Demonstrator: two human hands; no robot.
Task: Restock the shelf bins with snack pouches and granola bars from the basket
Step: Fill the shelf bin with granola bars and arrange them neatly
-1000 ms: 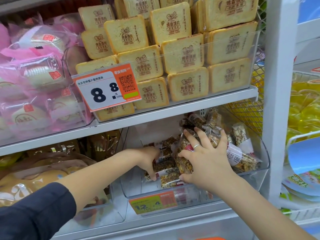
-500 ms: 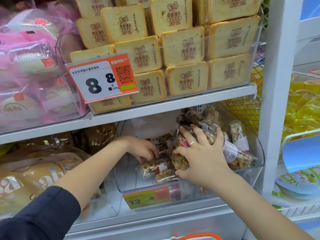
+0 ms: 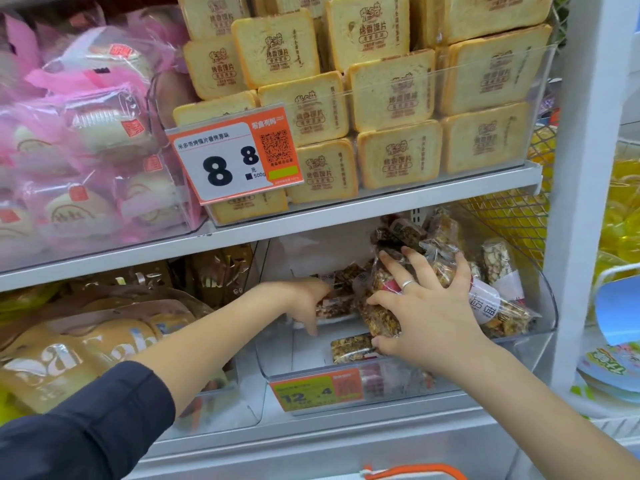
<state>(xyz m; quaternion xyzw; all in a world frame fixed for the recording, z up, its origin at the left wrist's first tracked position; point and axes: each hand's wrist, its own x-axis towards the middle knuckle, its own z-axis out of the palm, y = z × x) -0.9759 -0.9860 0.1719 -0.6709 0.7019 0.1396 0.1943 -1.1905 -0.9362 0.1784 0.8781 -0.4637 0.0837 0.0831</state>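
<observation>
Both hands are inside the clear bin (image 3: 540,303) on the lower shelf, w/ its curved front lip low and the orange 12.4 price tag (image 3: 317,389) clipped along that edge.

Right hand (image 3: 426,306): fingers spread apart, laid flat over a pile of granola bars (image 3: 446,237) stacked vs. the bin's right wall; thumb lies along an upright bar (image 3: 379,315); ring on one finger. It presses on the pile, not wrapped round any one bar.

Left hand (image 3: 304,299): reaches in from the left, fingers curled on a bar lying flat (image 3: 337,304) at mid-bin; exact hold partly hidden by the wrist.

One loose bar (image 3: 351,348) lies flat on the bin floor near the front lip, just below the right thumb. White floor shows bare front-left of it, so there's open room on the bin's left half; the right half is packed up to the wall.

Shelf board (image 3: 346,216) sits close above the pile, tight headroom. Above: toast packs (image 3: 394,95) behind the 8.8 tag (image 3: 232,157). An orange basket rim (image 3: 415,471) shows at the bottom edge.
</observation>
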